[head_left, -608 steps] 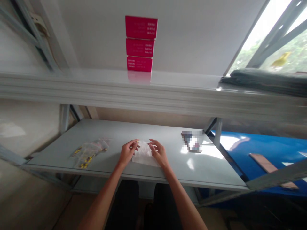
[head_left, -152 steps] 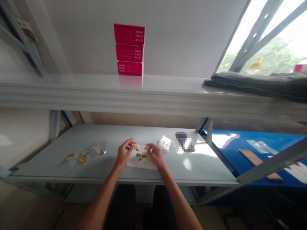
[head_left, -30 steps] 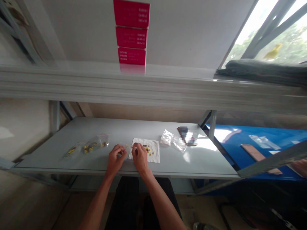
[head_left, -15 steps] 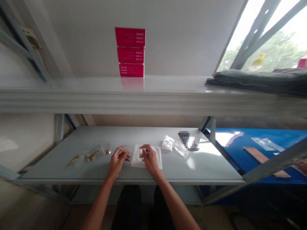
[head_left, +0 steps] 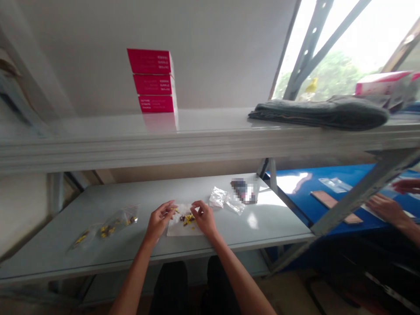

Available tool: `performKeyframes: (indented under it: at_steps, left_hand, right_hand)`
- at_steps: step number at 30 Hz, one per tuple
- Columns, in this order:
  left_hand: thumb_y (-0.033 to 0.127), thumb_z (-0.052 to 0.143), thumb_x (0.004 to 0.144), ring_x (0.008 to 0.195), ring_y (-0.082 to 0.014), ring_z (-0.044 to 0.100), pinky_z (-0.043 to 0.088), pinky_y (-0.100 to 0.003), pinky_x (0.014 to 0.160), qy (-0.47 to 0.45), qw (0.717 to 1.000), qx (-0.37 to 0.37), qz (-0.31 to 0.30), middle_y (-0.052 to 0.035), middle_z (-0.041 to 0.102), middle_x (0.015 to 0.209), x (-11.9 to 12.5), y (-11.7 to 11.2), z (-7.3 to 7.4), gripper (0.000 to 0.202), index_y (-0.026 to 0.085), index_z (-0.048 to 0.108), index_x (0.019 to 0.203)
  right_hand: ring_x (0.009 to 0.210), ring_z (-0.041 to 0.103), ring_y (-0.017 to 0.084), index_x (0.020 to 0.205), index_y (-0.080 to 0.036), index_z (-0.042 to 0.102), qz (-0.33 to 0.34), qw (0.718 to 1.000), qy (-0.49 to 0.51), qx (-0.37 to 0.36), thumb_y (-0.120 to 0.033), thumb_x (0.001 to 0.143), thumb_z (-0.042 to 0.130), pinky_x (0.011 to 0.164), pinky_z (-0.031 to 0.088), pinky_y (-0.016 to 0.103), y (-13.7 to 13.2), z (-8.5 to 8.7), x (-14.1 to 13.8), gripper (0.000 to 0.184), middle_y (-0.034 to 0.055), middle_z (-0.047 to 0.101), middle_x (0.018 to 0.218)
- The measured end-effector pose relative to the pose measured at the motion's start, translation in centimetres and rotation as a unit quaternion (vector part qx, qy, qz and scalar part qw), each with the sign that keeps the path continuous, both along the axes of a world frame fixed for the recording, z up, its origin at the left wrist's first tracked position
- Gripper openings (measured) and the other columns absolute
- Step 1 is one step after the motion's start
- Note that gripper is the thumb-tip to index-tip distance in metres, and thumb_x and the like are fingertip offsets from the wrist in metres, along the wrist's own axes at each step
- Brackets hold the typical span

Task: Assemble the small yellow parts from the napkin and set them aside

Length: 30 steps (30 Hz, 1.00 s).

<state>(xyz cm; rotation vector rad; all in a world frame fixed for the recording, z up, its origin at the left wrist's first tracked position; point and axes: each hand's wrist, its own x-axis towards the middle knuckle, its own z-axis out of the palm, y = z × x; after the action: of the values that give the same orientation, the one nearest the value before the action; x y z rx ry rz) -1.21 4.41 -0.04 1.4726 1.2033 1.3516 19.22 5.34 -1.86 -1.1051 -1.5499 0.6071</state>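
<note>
The left hand (head_left: pixel 159 222) has its fingers pinched together, holding nothing that can be made out, while the right hand (head_left: pixel 205 218) curves half-open over small yellow and dark parts (head_left: pixel 187 219) on a white paper sheet (head_left: pixel 173 231) on the counter (head_left: pixel 282 227).

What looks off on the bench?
The small yellow and dark pieces lie loose on the white paper, between the left hand and right hand. Similar pieces to the left sit inside plastic bags, so these stand out as unbagged and easy to scatter.
</note>
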Motion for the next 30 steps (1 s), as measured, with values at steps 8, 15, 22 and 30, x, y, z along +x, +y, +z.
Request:
performKeyframes:
  at_steps: [8, 15, 22, 30]
  left_hand:
    - [0.049, 0.070, 0.083, 0.072, -0.0154, 0.062, 0.048, -0.024, 0.058, -0.054, 0.998, -0.024, 0.022, -0.0151, 0.077, 0.103, 0.1, 0.7, 0.0, 0.050, 0.012, 0.069, 0.116]
    - [0.047, 0.072, 0.082, 0.066, -0.0133, 0.059, 0.042, -0.022, 0.054, -0.079, 0.996, -0.012, 0.035, -0.0157, 0.076, 0.100, 1.0, 0.6, 1.3, 0.048, 0.012, 0.069, 0.115]
    - [0.042, 0.074, 0.081, 0.067, -0.0103, 0.054, 0.039, -0.019, 0.053, -0.136, 0.991, -0.013, 0.000, -0.0155, 0.073, 0.114, 1.9, 0.5, 1.7, 0.053, 0.016, 0.063, 0.126]
    - [0.047, 0.072, 0.081, 0.067, -0.0125, 0.055, 0.041, -0.023, 0.058, -0.095, 0.995, -0.037, 0.016, -0.0148, 0.076, 0.106, 2.7, 0.8, -0.1, 0.052, 0.013, 0.066, 0.119]
  right_hand:
    - [0.061, 0.055, 0.013, 0.085, -0.019, 0.067, -0.013, 1.000, -0.009, -0.023, -0.021, 0.081, 0.060, 0.061, 0.041, 0.024, -0.1, -0.4, 0.1, 0.009, 0.0017, 0.071, 0.081]
    - [0.062, 0.052, 0.013, 0.080, -0.019, 0.068, -0.013, 1.000, -0.007, -0.021, -0.021, 0.079, 0.062, 0.062, 0.039, 0.024, -0.1, -0.4, 0.1, 0.007, 0.0007, 0.068, 0.076]
    - [0.057, 0.047, 0.013, 0.081, -0.019, 0.071, 0.001, 0.998, 0.037, -0.057, -0.031, 0.081, 0.063, 0.057, 0.036, 0.023, 0.1, -0.5, 0.7, 0.015, -0.0009, 0.062, 0.065]
    - [0.057, 0.048, 0.013, 0.082, -0.017, 0.072, 0.019, 0.998, 0.038, -0.056, -0.036, 0.082, 0.064, 0.056, 0.039, 0.025, 0.1, -0.3, 0.7, 0.021, 0.0024, 0.069, 0.074]
